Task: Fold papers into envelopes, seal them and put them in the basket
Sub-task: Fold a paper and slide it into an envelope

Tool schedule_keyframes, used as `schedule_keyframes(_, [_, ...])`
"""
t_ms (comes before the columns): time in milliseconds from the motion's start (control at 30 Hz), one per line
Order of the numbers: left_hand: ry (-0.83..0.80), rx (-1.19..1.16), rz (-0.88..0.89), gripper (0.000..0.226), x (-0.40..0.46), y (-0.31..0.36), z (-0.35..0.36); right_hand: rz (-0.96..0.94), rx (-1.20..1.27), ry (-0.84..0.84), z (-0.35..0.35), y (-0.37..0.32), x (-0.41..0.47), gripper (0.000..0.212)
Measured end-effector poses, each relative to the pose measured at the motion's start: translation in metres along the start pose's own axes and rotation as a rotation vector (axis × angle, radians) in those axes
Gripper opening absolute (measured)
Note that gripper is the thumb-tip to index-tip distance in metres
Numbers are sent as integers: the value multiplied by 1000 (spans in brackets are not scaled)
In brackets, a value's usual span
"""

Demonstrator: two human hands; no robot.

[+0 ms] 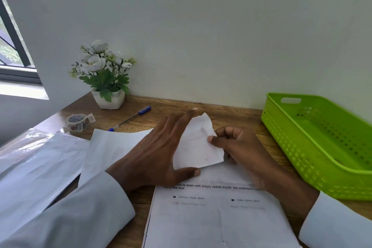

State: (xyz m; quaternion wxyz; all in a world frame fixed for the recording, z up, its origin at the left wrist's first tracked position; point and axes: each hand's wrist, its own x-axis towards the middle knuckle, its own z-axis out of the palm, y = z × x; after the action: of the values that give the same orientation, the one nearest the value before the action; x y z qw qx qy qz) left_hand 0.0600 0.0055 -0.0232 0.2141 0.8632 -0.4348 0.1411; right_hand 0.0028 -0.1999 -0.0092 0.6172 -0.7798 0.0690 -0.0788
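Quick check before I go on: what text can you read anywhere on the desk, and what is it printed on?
All on the printed sheet nearest the camera:
"...ox is open with empty space inside, the extension..." (ends hidden by the hands)
"...in the box."
"INITIAL STATE PHOTO"
"FINAL STATE PHOTO", blurred, likely reading
Two grey lines beneath: too faint to read.
Tape roll: pictures only, no readable words.
Pen and green basket: none.

The left hand (159,153) hides part of the printed sheet (217,217) and its top text line; the basket (322,147) runs off the right edge, blurred; the sheet's small print is unreadable.
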Motion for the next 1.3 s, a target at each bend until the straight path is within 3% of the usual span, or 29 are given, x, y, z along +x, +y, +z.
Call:
schedule_keyframes(333, [-35, 83, -170, 124, 0, -10, -4, -42, 33, -50, -15, -20, 2, 10])
schedule_keyframes(433, [-21, 97, -134, 121, 1, -7, -3, -33, 55, -104, -15, -21, 0, 10])
schedule_keyframes(567, [-6, 108, -87, 119, 1, -4, -4, -21, 50, -185, -13, -18, -3, 26])
schedule_keyframes(700, [25, 154, -63, 122, 1, -3, -7, 11, 50, -176, -17, -18, 0, 18])
schedule_keyframes(1000, [112, 238, -42, 124, -1, -13, -21, 98, 427, -367, -36, -26, 8, 43])
schedule_keyframes(1167, [118, 271, 31, 119, 1, -7, -20, 53, 418, -505, -35, -22, 3, 44])
schedule_keyframes(1300, [75, 321, 51, 116, 1, -7, -20, 25, 403, -426, -29, -17, 3, 40])
